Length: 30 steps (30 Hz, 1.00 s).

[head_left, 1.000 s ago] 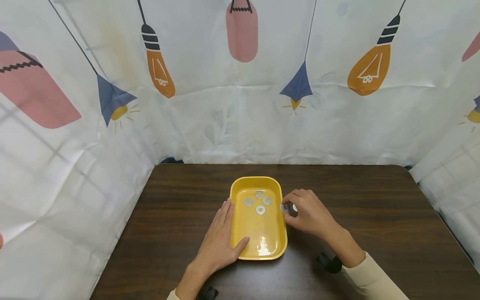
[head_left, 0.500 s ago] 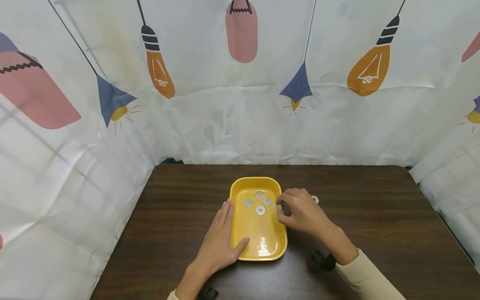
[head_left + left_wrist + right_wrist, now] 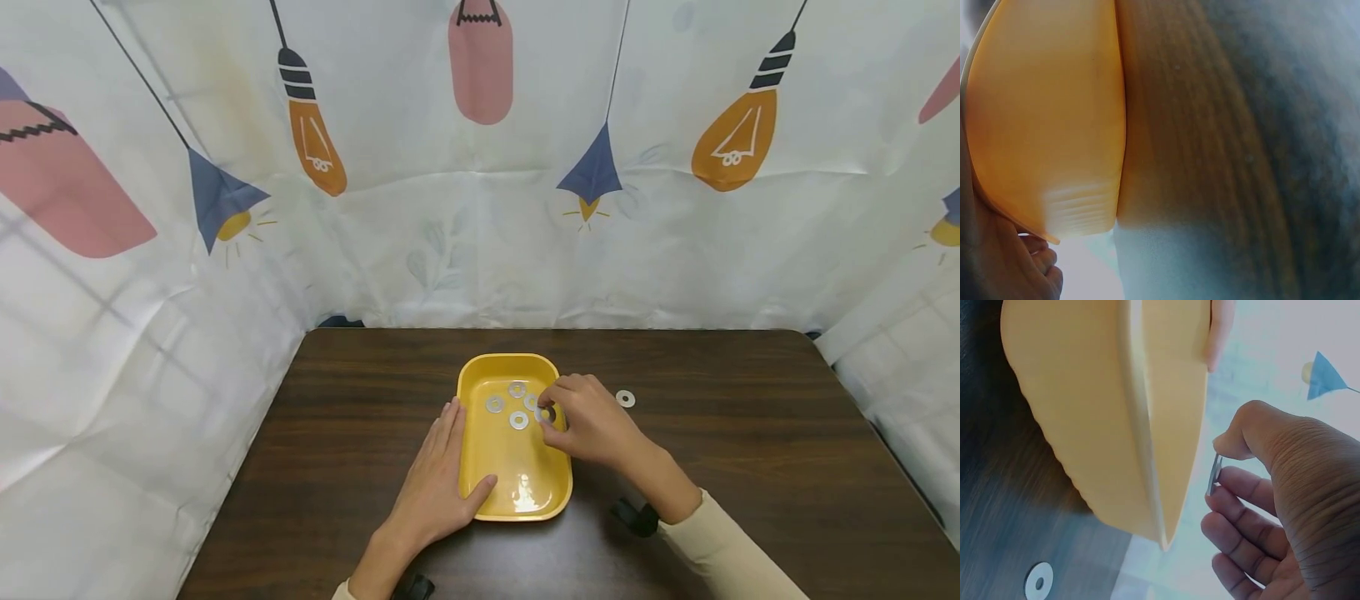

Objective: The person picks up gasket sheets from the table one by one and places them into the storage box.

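Observation:
A yellow tray [image 3: 517,483] lies on the dark wooden table, with several flat metal washers [image 3: 518,420] in its far half. My left hand [image 3: 435,483] rests along the tray's left rim, fingers straight and thumb over the near left corner. Over the tray's right side, my right hand [image 3: 592,421] pinches a washer [image 3: 1214,474] between thumb and fingertips. The right wrist view shows it held on edge, above the tray's rim. Another washer [image 3: 626,398] lies flat on the table, right of the tray.
The brown table [image 3: 360,400] runs back to a white curtain [image 3: 480,250] printed with lamps, which also hangs along both sides. A black strap device [image 3: 636,517] sits on the right wrist, and another [image 3: 414,587] on the left.
My right hand has moved left with the pinched washer, from outside the right rim to over the tray. The washer on the table has come into full sight. My left hand stays put.

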### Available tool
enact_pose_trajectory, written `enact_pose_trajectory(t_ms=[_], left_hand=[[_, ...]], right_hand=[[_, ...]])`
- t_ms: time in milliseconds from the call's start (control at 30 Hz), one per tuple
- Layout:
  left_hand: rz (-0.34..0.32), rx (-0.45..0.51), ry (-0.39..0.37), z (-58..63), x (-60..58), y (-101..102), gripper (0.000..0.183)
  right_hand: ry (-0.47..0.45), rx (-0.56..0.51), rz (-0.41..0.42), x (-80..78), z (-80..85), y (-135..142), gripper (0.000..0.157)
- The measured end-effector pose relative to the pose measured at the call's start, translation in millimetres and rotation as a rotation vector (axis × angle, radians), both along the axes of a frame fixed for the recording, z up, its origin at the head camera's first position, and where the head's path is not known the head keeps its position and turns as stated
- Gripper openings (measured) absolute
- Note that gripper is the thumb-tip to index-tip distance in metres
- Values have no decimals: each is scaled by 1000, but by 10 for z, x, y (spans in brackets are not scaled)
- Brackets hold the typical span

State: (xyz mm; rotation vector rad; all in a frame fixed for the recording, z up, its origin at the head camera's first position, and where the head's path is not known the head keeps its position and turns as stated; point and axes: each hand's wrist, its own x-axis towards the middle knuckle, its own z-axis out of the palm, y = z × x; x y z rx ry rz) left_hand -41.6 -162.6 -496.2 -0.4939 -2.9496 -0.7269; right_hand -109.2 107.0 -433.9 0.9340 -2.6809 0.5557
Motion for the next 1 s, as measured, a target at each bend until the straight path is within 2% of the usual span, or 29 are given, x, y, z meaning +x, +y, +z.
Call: enact_pose_trajectory(t_ms=[233, 767, 1000], left_hand=[[2, -1, -10, 0, 4, -13, 106], [-1, 8, -12, 12, 3, -19, 107], [-5, 10, -3, 1, 0, -16, 107]], right_hand=[[13, -1, 24, -5, 39, -70, 17], [-20, 0, 73, -72, 139, -190, 17], [-21, 9, 89, -118, 118, -228, 17]])
